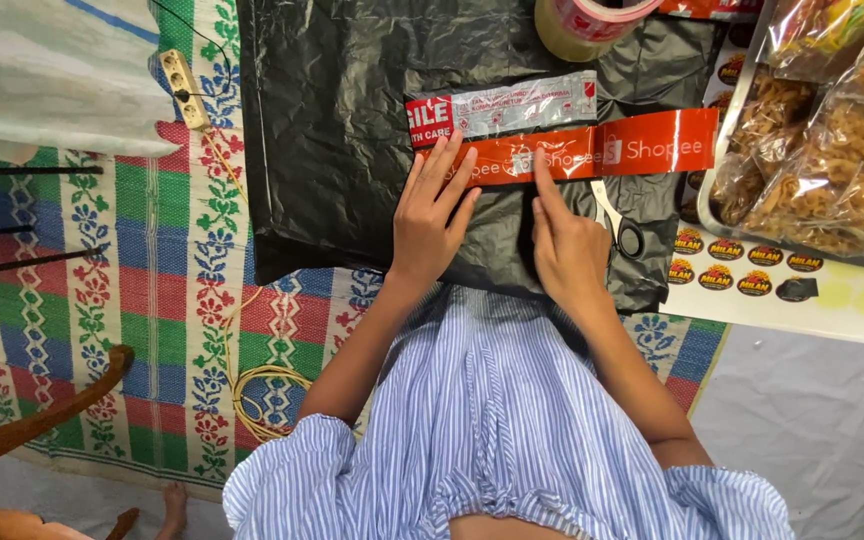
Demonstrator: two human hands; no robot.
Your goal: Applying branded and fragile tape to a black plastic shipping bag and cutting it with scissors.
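A parcel wrapped in black plastic (497,235) lies in front of me on a larger black plastic sheet (332,120). An orange strip of printed tape (642,145) runs across the parcel, under a red and grey strip (512,105). My left hand (432,215) lies flat on the parcel, fingertips on the orange tape's left end. My right hand (567,235) presses its forefinger on the middle of the tape. Neither hand holds anything.
Scissors (620,225) lie just right of my right hand. A tape roll (582,25) stands at the top. A tray of bagged snacks (822,140) and a sheet of round stickers (752,270) sit to the right. A power strip (184,90) and yellow cable (262,390) lie on the woven mat.
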